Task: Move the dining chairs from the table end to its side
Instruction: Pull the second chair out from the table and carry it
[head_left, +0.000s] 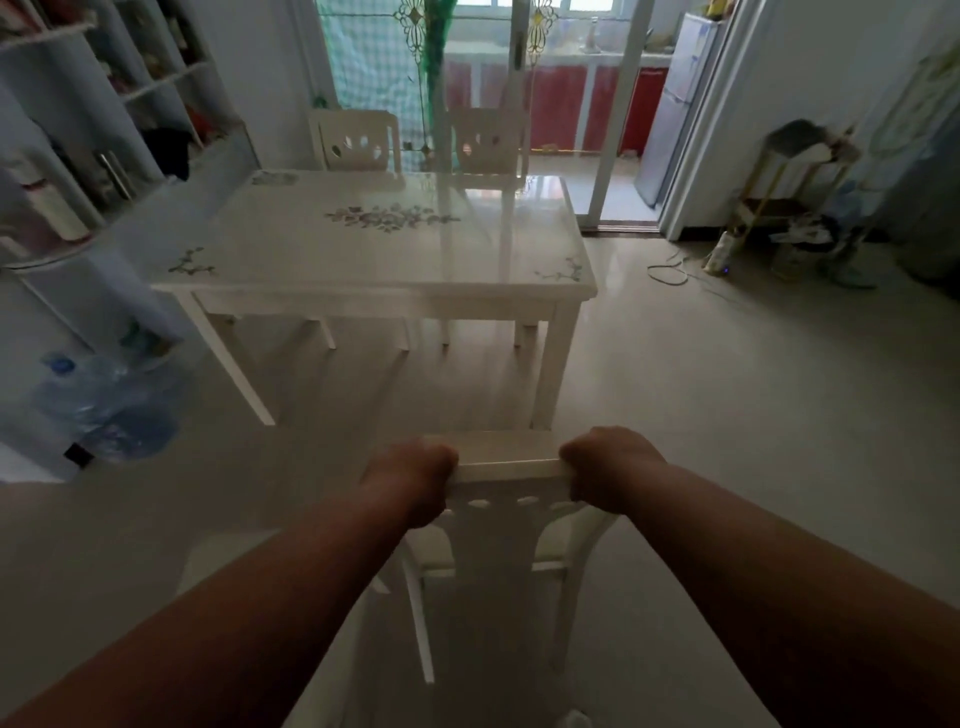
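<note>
Both hands, left hand (415, 475) and right hand (605, 467), clench the top rail of a chair (506, 462), well short of the counter (374, 244). Two chairs (358, 137) sit at its far edge; this one isn't yet placed.

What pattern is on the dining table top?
Glossy cream-white dining table top with painted floral sprays at the centre and corners, seen in the head view.

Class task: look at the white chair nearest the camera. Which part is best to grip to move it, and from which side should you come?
Grip the top rail of the chair, coming from behind its back. The rail is a straight bar wide enough for two hands, and the left hand and right hand close over its two ends, which probably keeps the chair balanced and steerable.
</note>
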